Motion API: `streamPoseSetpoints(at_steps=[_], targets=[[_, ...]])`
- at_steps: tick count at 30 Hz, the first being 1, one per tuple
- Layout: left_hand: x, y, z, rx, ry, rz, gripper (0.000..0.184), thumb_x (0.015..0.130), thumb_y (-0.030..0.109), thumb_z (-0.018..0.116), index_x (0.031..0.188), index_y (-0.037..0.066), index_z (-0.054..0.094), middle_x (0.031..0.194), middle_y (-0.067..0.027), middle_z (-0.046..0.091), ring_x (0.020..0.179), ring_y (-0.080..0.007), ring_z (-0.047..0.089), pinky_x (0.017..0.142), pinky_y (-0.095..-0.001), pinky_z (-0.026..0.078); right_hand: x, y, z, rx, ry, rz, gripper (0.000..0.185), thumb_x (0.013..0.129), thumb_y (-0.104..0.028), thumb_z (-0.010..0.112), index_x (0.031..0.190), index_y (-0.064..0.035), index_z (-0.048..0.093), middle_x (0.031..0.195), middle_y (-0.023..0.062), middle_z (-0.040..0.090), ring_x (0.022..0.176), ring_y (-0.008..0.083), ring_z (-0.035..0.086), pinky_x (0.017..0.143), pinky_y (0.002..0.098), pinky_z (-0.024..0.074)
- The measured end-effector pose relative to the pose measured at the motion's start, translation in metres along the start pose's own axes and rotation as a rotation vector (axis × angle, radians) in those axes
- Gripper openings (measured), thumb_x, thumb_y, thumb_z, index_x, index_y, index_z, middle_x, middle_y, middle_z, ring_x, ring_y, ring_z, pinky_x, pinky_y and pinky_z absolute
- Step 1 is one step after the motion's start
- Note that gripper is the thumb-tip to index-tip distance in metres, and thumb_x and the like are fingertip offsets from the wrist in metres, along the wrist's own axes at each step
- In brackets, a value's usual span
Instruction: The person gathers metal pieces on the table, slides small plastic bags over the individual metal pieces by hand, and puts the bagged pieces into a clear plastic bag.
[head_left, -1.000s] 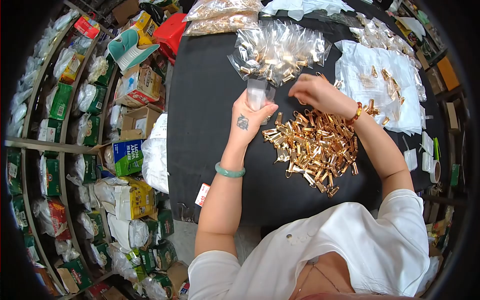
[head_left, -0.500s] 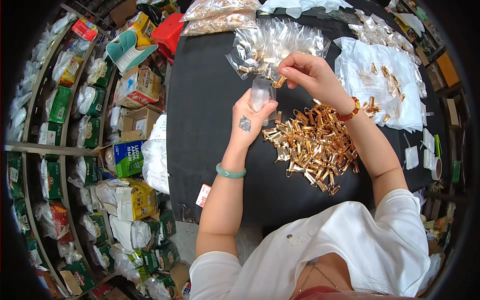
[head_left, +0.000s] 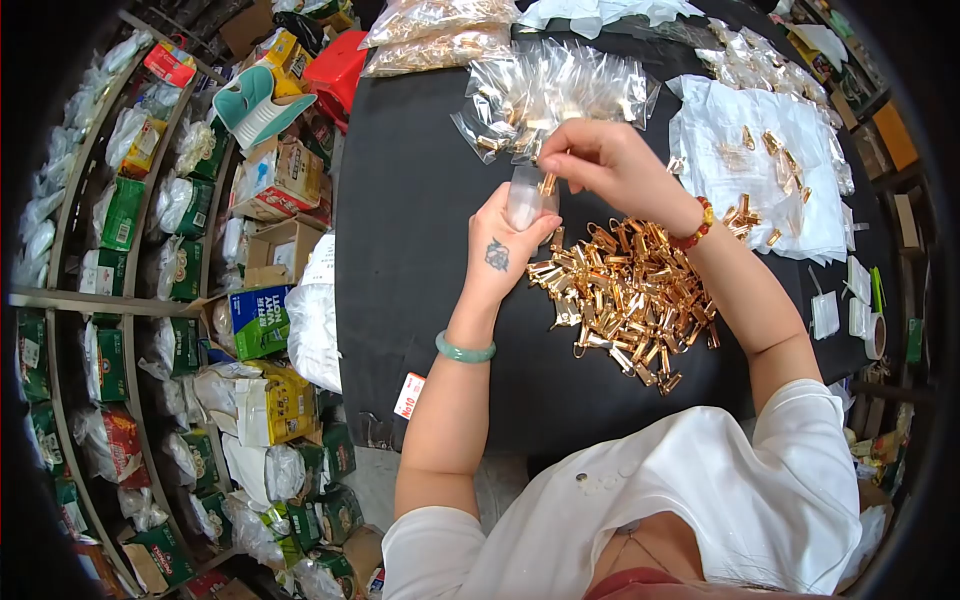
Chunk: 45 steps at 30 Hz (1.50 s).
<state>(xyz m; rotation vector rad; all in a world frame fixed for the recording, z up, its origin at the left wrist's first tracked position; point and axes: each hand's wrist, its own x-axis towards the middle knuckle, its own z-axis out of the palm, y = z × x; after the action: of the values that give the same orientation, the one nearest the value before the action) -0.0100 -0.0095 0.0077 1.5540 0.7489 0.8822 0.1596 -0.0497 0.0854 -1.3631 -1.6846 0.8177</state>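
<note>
My left hand (head_left: 500,240) is closed around a small clear plastic bag (head_left: 524,198), thumb along its right side. My right hand (head_left: 612,165) pinches a gold-coloured metal clip (head_left: 547,184) at the bag's upper right edge; whether the clip is inside the opening I cannot tell. Just below both hands lies a loose pile of similar gold clips (head_left: 635,290) on the black tabletop (head_left: 410,220). Beyond them, several clear bags with gold clips inside (head_left: 560,95) are heaped together.
Large filled bags (head_left: 440,45) lie at the far edge. A white plastic sheet (head_left: 715,125) with some clips is at the right, near a tape roll (head_left: 875,345). A red stool (head_left: 336,70) and shelves of boxes (head_left: 110,300) stand left.
My right hand has moved slightly left and down, bringing the clip from above the bag's right side to its edge. My left hand has shifted a little right with the bag.
</note>
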Motion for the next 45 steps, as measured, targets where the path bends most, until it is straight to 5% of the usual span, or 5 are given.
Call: streamPoseSetpoints(at_steps=[17, 25, 31, 37, 45], targets=[[0.003, -0.008, -0.016, -0.169, -0.158, -0.135, 0.03, 0.078, 0.008, 0.065, 0.103, -0.001, 0.051, 0.088, -0.0064, 0.063, 0.079, -0.0114, 0.06, 0.072, -0.0263, 0.048, 0.0, 0.028, -0.016, -0.25, -0.042, -0.175, 0.009, 0.081, -0.004, 0.062, 0.087, -0.0003, 0.058, 0.07, 0.0054, 0.059, 0.061, 0.015, 0.057, 0.058, 0.0236, 0.0449], [0.005, -0.001, -0.01, -0.249, -0.072, -0.157, 0.027, 0.079, 0.007, 0.065, 0.101, -0.002, 0.052, 0.083, -0.007, 0.064, 0.076, -0.0121, 0.062, 0.068, -0.026, 0.05, 0.032, 0.057, -0.033, -0.601, 0.495, -0.339, 0.014, 0.081, -0.016, 0.064, 0.081, -0.0038, 0.059, 0.066, 0.0097, 0.06, 0.059, 0.0242, 0.059, 0.057, 0.0342, 0.0466], [0.003, -0.002, -0.008, -0.226, -0.069, -0.082, 0.024, 0.076, 0.004, 0.068, 0.095, 0.0, 0.055, 0.081, -0.0055, 0.064, 0.072, -0.0094, 0.061, 0.065, -0.0237, 0.049, 0.016, 0.029, 0.014, -0.598, -0.088, -0.243, 0.016, 0.081, -0.021, 0.063, 0.082, -0.0062, 0.058, 0.067, 0.01, 0.061, 0.063, 0.0278, 0.06, 0.059, 0.0369, 0.0464], [0.003, -0.004, -0.009, -0.141, -0.007, -0.084, 0.023, 0.075, 0.004, 0.069, 0.093, 0.0, 0.055, 0.081, -0.0046, 0.064, 0.07, -0.0073, 0.058, 0.064, -0.0223, 0.047, -0.007, 0.034, -0.005, -0.385, -0.062, -0.198, 0.015, 0.081, -0.021, 0.061, 0.082, -0.0059, 0.057, 0.067, 0.0088, 0.062, 0.065, 0.0285, 0.061, 0.059, 0.0387, 0.0463], [0.003, -0.001, -0.005, -0.182, -0.01, -0.092, 0.022, 0.074, 0.005, 0.071, 0.09, 0.001, 0.056, 0.078, -0.003, 0.063, 0.069, -0.0061, 0.056, 0.063, -0.0213, 0.046, -0.052, 0.039, -0.003, -0.842, -0.349, -0.073, 0.012, 0.078, -0.012, 0.062, 0.085, -0.0048, 0.054, 0.075, 0.0076, 0.059, 0.08, 0.0263, 0.058, 0.066, 0.0364, 0.046]])
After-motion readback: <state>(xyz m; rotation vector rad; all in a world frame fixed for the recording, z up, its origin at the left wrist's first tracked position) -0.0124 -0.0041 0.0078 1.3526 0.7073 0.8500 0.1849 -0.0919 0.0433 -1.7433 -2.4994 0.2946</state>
